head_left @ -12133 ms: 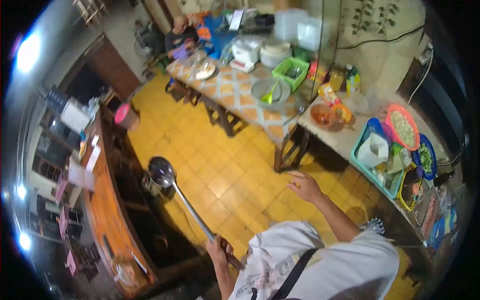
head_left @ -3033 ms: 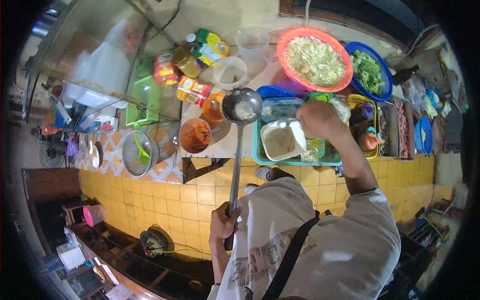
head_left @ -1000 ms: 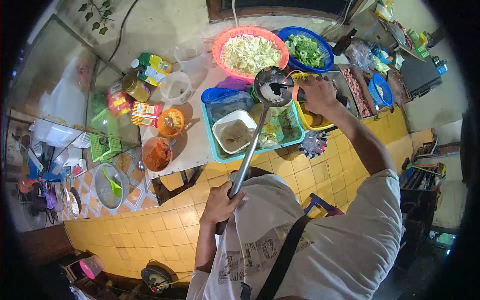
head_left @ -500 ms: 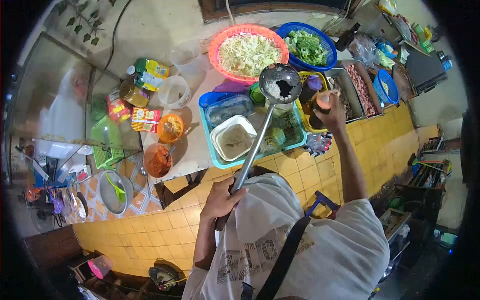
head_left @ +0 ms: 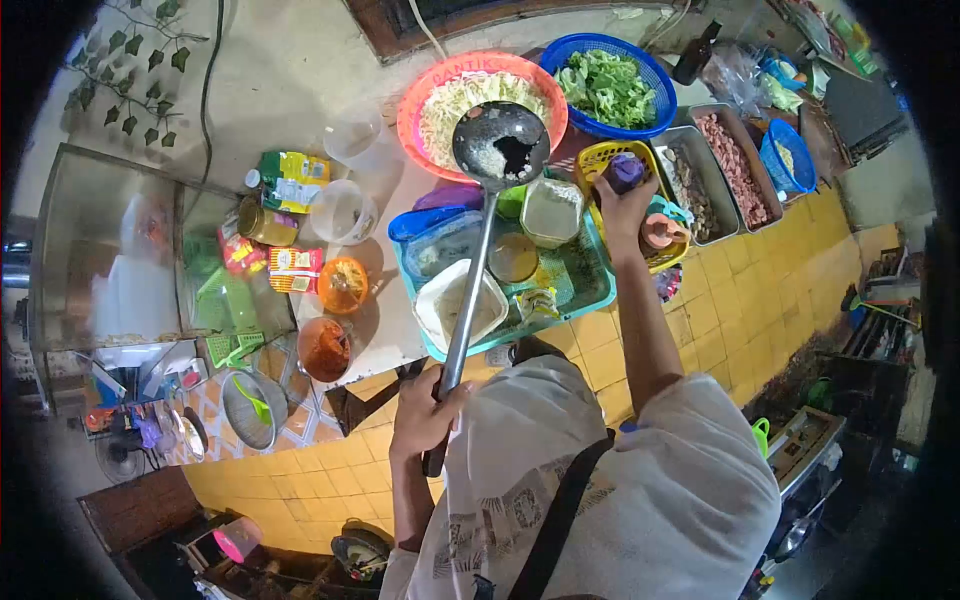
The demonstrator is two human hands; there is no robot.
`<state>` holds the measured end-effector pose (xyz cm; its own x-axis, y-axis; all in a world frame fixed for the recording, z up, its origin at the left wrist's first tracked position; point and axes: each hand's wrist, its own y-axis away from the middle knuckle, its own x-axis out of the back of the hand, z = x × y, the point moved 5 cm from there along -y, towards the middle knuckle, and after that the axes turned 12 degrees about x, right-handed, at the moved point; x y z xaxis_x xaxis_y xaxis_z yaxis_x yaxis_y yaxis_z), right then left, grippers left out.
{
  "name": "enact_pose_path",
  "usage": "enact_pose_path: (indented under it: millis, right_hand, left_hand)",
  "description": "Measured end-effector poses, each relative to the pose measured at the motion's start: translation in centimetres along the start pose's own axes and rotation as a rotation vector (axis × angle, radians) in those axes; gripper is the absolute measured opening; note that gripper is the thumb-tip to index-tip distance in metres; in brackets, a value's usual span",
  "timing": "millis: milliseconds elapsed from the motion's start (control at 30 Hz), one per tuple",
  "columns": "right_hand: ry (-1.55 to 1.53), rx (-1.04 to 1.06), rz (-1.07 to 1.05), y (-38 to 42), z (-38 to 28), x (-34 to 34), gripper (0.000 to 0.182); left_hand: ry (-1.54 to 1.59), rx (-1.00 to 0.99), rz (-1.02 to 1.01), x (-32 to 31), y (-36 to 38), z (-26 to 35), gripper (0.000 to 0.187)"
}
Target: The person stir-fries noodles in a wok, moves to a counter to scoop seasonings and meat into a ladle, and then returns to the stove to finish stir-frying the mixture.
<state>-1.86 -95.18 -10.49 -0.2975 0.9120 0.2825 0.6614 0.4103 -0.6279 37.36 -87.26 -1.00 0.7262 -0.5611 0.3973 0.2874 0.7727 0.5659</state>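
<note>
Work surface rn is a pale tabletop point(head_left: 385, 345) against a plain wall point(head_left: 300, 60), w/ a patterned tile counter point(head_left: 325, 425) at its left end, glass cabinet point(head_left: 100, 250) above that, and yellow floor tiles point(head_left: 590, 370) below. Leafy vine point(head_left: 150, 85) on the wall, top left.

L hand point(head_left: 425, 410) is wrapped round the handle of a big ladle point(head_left: 495, 140); its bowl's over the coral basket point(head_left: 410, 125) of shredded veg, white powder + dark stuff inside. R hand point(head_left: 625, 208) has fingers curled round a purple-topped container point(head_left: 627, 170) in the yellow basket point(head_left: 600, 152), can't tell how firm the grip is.

Writing: coral rim looks like "CANTIK"; packet point(head_left: 295, 270) text n/a, too small. Shirt point(head_left: 640, 480) print's unreadable tbh.
</note>
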Motion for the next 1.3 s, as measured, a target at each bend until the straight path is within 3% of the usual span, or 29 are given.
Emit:
enact_pose_path:
  millis: [67, 100, 200, 267, 300, 400, 433, 500, 533, 600, 667, 733, 800, 867, 900, 967, 1067, 1133, 1167, 1200, 1267, 1300]
  right_hand:
    - [0.309, -0.215, 0.112, -0.5, 4.3, -1.7, 0.08]
    - [0.037, -0.381, 0.119, -0.4, 7.0, -3.1, 0.082]
    - [-0.254, -0.127, -0.044, -1.4, 5.6, -3.1, 0.059]
    - [-0.112, 0.125, -0.231, -4.2, 1.1, -2.9, 0.053]
    - [0.042, 0.359, -0.275, -6.1, -4.7, -2.0, 0.058]
    - [0.198, 0.558, -0.646, -9.1, -10.4, -3.4, 0.062]
    - [0.189, 0.569, -0.656, -9.6, -11.8, -3.5, 0.062]
    - [0.469, 0.949, -0.719, -9.5, -14.5, -4.1, 0.051]
    - [0.46, 0.961, -0.716, -9.6, -14.6, -4.4, 0.051]
    - [0.594, 1.206, -0.621, -9.3, -14.3, -5.0, 0.041]
    - [0.629, 1.254, -0.572, -9.2, -13.7, -4.6, 0.036]
    - [0.68, 1.055, -0.746, -9.4, -12.5, -3.7, 0.038]
    - [0.654, 1.064, -0.725, -9.6, -10.7, -3.2, 0.044]
    - [0.412, 0.633, -0.935, -10.1, -7.5, -2.5, 0.057]
    - [0.232, 0.601, -0.948, -10.5, -4.3, -2.8, 0.071]
    - [0.139, 0.499, -0.965, -10.4, -0.6, -3.4, 0.073]
    - [0.028, 0.305, -1.092, -10.5, 2.6, -2.2, 0.078]
    - [0.146, 0.354, -1.089, -10.6, 4.2, -1.1, 0.078]
    - [0.157, 0.301, -1.267, -10.9, 5.3, -1.3, 0.075]
    - [0.156, 0.293, -1.262, -11.5, 6.7, -0.7, 0.075]
    - [-0.161, 0.231, -1.246, -12.4, 8.4, 0.8, 0.071]
    - [-0.157, 0.193, -1.243, -13.1, 9.2, 2.1, 0.053]
  left_hand:
    - [0.03, 0.037, 0.006, -0.5, 0.1, 0.0, 0.024]
    - [0.065, 0.078, 0.017, -0.6, 0.2, -0.2, 0.027]
    - [0.055, 0.17, 0.008, -1.4, 0.3, 0.2, 0.026]
    - [0.135, 0.148, 0.048, -1.8, 0.7, 0.2, 0.023]
    - [0.11, 0.103, 0.065, -2.1, 0.7, 0.3, 0.022]
    - [0.154, 0.088, 0.071, -3.0, 0.8, 0.5, 0.022]
    - [0.163, 0.084, 0.074, -3.1, 1.0, 1.1, 0.023]
    - [0.178, 0.073, 0.094, -3.8, 1.3, 1.3, 0.023]
    - [0.157, 0.067, 0.11, -4.1, 1.3, 1.3, 0.023]
    - [0.143, 0.057, 0.142, -5.0, 1.6, 1.5, 0.024]
    - [0.077, 0.029, 0.167, -5.6, 2.1, 2.6, 0.024]
    - [0.109, -0.001, 0.208, -7.0, 2.4, 2.5, 0.024]
    - [0.14, -0.035, 0.244, -8.3, 3.0, 2.7, 0.024]
    - [0.223, -0.027, 0.186, -10.0, 3.6, 2.7, 0.023]
    - [0.226, -0.031, 0.183, -10.8, 4.1, 3.0, 0.023]
    - [0.25, 0.06, 0.159, -12.7, 4.7, 3.3, 0.021]
    - [0.316, -0.041, 0.175, -16.8, 3.9, 1.5, 0.018]
    - [0.39, -0.014, 0.112, -19.2, 4.3, 2.3, 0.017]
    - [0.464, 0.015, 0.098, -19.6, 4.5, 2.9, 0.015]
    - [0.531, 0.05, 0.083, -20.0, 4.8, 3.3, 0.014]
    - [0.549, 0.094, 0.086, -21.3, 5.3, 3.6, 0.018]
    - [0.562, 0.093, 0.121, -21.7, 5.5, 3.4, 0.018]
